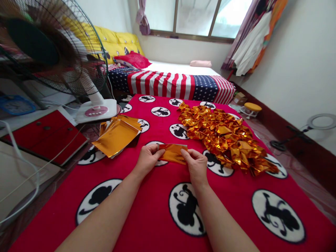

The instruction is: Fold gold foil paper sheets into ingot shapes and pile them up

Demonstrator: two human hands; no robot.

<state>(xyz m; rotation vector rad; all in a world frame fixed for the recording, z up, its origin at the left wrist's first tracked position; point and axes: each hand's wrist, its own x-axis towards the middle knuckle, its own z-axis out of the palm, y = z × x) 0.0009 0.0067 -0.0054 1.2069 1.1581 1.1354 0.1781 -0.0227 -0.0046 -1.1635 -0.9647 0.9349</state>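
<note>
A sheet of gold foil paper (173, 154), folded into a long strip, is held up between my two hands over the red cloth. My left hand (149, 158) pinches its left end, thumb in front. The right end is gripped the same way by my right hand (196, 163). To the left lies a loose stack of flat gold foil sheets (119, 134), some with a pale underside showing. A heap of folded gold foil pieces (223, 134) spreads over the cloth to the right.
The red cloth (147, 217) has white circles with black monkey figures. An electric fan (97, 108) stands at the left, beside a red-topped cabinet (47, 134). Behind is a bed with a flag-patterned cover (168, 84). A yellow stool (252, 107) and a ring light (321, 121) are at the right.
</note>
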